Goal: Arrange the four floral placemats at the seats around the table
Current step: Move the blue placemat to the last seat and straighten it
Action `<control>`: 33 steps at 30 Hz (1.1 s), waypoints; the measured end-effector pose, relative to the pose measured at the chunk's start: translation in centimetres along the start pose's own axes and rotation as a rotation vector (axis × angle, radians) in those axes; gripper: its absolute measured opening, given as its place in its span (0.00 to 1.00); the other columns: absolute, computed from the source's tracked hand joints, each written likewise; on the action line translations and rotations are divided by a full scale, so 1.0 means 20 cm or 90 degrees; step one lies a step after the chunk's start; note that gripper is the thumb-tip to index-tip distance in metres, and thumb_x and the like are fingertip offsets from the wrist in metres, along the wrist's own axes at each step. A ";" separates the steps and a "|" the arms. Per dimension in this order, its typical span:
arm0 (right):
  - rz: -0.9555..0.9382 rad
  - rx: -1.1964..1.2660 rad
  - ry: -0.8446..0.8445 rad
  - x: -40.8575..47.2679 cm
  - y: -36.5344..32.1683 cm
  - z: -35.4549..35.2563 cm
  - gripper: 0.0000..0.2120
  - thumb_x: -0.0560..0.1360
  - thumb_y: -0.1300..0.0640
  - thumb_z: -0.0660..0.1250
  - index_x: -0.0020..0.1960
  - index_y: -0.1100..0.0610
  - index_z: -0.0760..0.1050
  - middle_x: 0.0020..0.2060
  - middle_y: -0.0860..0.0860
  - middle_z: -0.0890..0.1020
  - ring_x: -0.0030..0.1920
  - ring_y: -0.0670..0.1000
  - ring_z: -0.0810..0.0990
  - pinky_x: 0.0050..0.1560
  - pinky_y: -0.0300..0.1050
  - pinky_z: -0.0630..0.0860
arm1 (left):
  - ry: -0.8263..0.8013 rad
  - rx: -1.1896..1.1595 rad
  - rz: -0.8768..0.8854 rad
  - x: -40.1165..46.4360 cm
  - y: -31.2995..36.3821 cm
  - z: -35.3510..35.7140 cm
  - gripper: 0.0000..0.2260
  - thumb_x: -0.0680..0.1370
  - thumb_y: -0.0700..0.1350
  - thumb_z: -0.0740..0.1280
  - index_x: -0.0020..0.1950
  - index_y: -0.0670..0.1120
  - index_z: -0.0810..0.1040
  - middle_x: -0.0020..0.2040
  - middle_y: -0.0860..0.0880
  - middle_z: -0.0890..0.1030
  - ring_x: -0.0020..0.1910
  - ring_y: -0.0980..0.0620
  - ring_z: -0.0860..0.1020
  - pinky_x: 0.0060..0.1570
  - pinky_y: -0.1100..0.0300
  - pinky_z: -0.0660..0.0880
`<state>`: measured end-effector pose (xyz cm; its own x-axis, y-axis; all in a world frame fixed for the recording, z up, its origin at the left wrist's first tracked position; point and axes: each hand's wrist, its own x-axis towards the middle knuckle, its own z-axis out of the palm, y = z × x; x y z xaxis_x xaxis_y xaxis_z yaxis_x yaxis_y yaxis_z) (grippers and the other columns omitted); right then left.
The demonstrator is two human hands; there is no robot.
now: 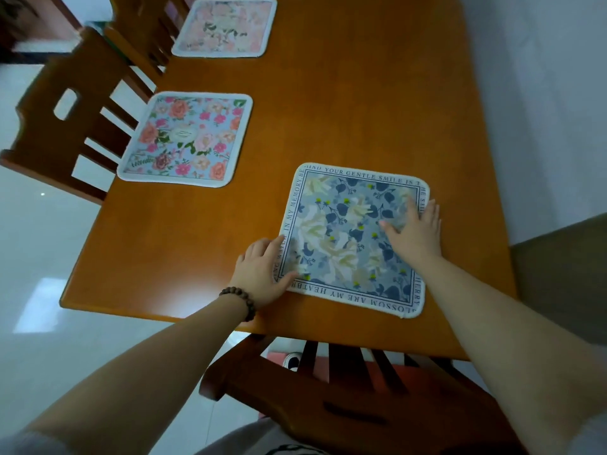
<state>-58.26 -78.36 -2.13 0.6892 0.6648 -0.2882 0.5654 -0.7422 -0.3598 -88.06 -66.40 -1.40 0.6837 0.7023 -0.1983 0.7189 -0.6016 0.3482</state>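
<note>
Head camera looks down on a big orange-brown wooden table (345, 103) in a room with a shiny pale floor (36, 257) on the left side. Two wooden chairs stand at the left edge of the table, a nearer chair (62, 126) and a farther chair (144, 31). On the table in front of the nearer one lies a bright flower placemat (187, 139) with pink and orange blooms on light blue. In front of the farther one lies a pale pink placemat (226, 27), a bit blurry. Both mats lie flat, well apart from each other.

Next comes the left hand (262, 274), with a brown bead bracelet (241, 302) on its wrist. Its fingers are spread and press on the left edge of a blue flower placemat (348, 241). This mat lies flat near the close edge of the table and has words printed all around its border. The right hand (414, 234) lies open and flat on the right part of the same mat. The two hands are apart, one at each side. Below them, a third chair (354, 405) stands tucked at the near edge. On the far right there is a pale wall (542, 93)
</note>
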 end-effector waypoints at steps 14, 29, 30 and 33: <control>-0.192 -0.230 -0.085 -0.51 -0.04 0.30 0.55 0.59 0.17 0.39 0.75 0.48 0.29 0.74 0.57 0.31 0.71 0.54 0.25 0.72 0.59 0.32 | -0.108 0.127 0.073 0.66 0.25 -0.08 0.42 0.72 0.72 0.56 0.78 0.55 0.41 0.78 0.46 0.41 0.76 0.46 0.40 0.73 0.40 0.46; 0.000 -0.174 0.044 -0.30 0.29 0.06 0.51 0.68 0.24 0.49 0.77 0.55 0.39 0.76 0.59 0.39 0.75 0.56 0.36 0.74 0.55 0.38 | -0.129 0.083 -0.007 1.18 0.31 -0.09 0.46 0.68 0.75 0.57 0.77 0.57 0.41 0.79 0.50 0.47 0.77 0.45 0.45 0.71 0.36 0.46; -0.005 -0.177 0.048 -0.28 0.29 0.06 0.50 0.69 0.25 0.50 0.77 0.55 0.39 0.76 0.60 0.40 0.76 0.56 0.37 0.74 0.55 0.38 | -0.129 0.084 -0.011 1.18 0.30 -0.08 0.45 0.69 0.74 0.57 0.77 0.57 0.41 0.79 0.50 0.49 0.77 0.45 0.47 0.71 0.36 0.47; 0.000 -0.167 0.055 -0.21 0.28 0.04 0.48 0.71 0.29 0.53 0.77 0.57 0.40 0.76 0.61 0.42 0.76 0.57 0.38 0.73 0.54 0.38 | -0.098 0.099 -0.015 1.13 0.27 -0.07 0.43 0.70 0.74 0.57 0.78 0.57 0.44 0.78 0.49 0.52 0.76 0.46 0.51 0.70 0.35 0.50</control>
<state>-58.36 -85.32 -3.62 0.7190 0.6634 -0.2072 0.6557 -0.7463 -0.1141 -68.86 -53.34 -2.78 0.6687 0.6579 -0.3464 0.7377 -0.6453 0.1985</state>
